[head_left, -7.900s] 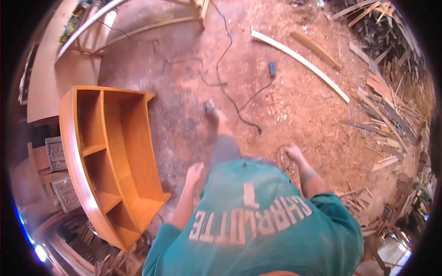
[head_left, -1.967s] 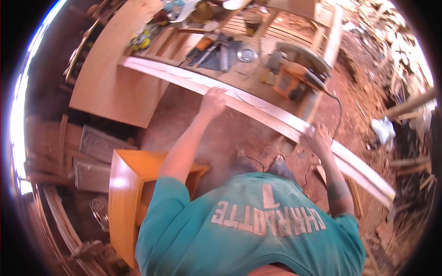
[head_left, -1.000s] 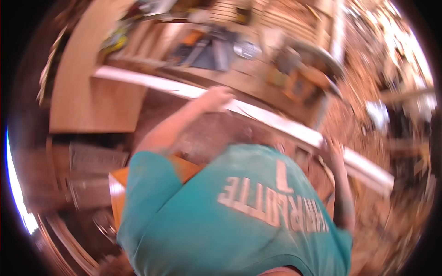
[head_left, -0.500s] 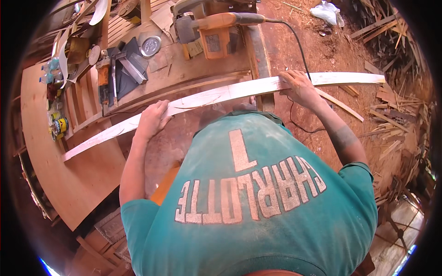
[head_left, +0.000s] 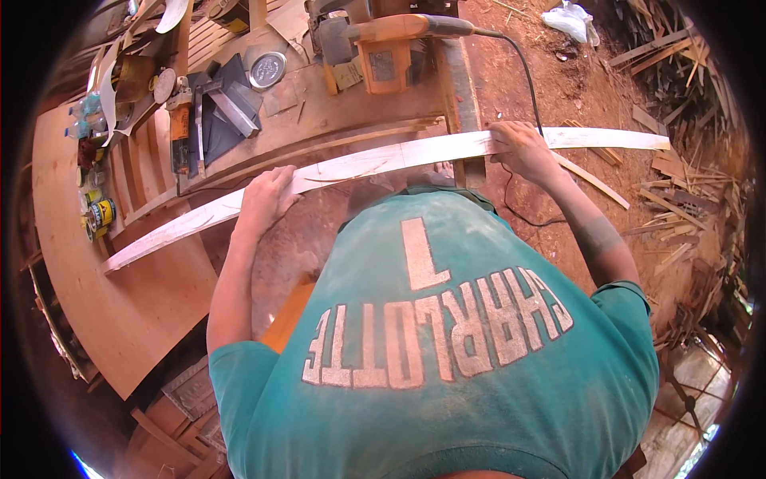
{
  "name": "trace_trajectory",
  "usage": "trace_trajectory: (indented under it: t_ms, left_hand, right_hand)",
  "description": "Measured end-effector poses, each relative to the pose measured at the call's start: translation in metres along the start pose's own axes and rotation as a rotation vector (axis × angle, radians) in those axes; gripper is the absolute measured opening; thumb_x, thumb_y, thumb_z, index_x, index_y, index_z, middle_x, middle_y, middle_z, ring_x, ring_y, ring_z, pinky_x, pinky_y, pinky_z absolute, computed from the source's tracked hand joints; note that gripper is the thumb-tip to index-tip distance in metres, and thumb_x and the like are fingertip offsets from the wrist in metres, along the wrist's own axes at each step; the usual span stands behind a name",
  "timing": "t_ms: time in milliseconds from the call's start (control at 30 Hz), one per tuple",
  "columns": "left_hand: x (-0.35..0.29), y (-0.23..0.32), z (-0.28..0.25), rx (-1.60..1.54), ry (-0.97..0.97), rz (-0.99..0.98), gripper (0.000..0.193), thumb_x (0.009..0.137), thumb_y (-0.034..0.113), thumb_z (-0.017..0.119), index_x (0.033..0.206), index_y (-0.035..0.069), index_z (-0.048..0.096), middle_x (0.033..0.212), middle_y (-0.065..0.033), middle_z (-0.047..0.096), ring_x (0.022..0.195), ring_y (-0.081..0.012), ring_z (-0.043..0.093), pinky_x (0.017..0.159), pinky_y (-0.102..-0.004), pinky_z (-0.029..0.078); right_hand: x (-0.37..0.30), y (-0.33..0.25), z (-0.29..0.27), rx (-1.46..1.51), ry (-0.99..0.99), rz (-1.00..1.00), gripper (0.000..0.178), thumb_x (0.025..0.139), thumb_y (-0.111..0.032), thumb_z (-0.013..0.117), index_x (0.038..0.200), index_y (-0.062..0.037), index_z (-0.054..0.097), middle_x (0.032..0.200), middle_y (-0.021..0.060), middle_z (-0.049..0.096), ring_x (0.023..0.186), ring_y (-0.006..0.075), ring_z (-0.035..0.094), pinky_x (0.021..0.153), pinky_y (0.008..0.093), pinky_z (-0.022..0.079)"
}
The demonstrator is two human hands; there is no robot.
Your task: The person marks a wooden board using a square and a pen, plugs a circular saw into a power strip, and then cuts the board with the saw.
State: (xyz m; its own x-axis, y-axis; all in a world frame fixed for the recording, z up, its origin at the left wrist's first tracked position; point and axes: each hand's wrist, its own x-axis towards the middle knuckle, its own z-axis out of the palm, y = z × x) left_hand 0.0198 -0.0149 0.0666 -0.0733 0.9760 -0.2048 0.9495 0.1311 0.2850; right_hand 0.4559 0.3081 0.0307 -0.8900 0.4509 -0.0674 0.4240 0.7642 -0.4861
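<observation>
A long, pale wooden board (head_left: 383, 160) lies crosswise in front of my body, its straight length bent by the lens. My left hand (head_left: 270, 195) is closed on it left of the middle, fingers over the top edge. Further right, my right hand (head_left: 523, 150) grips the same board, with the fingers wrapped over its far edge. The board's left end reaches over a plywood sheet, and its right end extends above the dusty floor. Just beyond the board, an orange and grey corded power tool (head_left: 387, 60) rests on the workbench (head_left: 319, 120).
At the bench's left are an orange angle grinder (head_left: 180, 132), a metal square (head_left: 230, 112) and a round tin lid (head_left: 267, 70). A plywood sheet (head_left: 120, 335) stands at the left, near a yellow-labelled can (head_left: 101, 214). Scrap wood (head_left: 686, 191) piles up at the right. A black cord (head_left: 523, 68) trails behind the board.
Both hands keep their hold on the board. The bench and its tools appear slightly further right in the picture, and the board's left end sits a little higher.
</observation>
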Motion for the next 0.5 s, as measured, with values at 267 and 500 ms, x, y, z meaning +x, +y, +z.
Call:
trace_trajectory:
  t_ms: [267, 500]
  left_hand:
    - [-0.003, -0.01, 0.007, -0.072, -0.009, -0.12, 0.061, 0.07, 0.016, 0.084, 0.127, 0.007, 0.065, 0.114, -0.015, 0.072, 0.106, -0.0343, 0.067, 0.092, -0.0441, 0.054]
    - [0.0, -0.007, 0.01, -0.122, 0.05, -0.103, 0.058, 0.07, 0.019, 0.083, 0.126, 0.008, 0.07, 0.113, -0.0159, 0.073, 0.102, -0.0352, 0.07, 0.091, -0.0436, 0.056]
  right_hand:
    - [-0.005, 0.007, -0.002, 0.123, 0.058, -0.008, 0.038, 0.076, -0.009, 0.081, 0.107, -0.0045, 0.06, 0.103, 0.0155, 0.067, 0.104, 0.0395, 0.064, 0.09, 0.0488, 0.05]
    - [-0.003, 0.008, -0.003, 0.128, 0.019, 0.01, 0.033, 0.077, -0.007, 0.078, 0.106, -0.0011, 0.063, 0.1, 0.0183, 0.067, 0.103, 0.0414, 0.064, 0.089, 0.0496, 0.051]
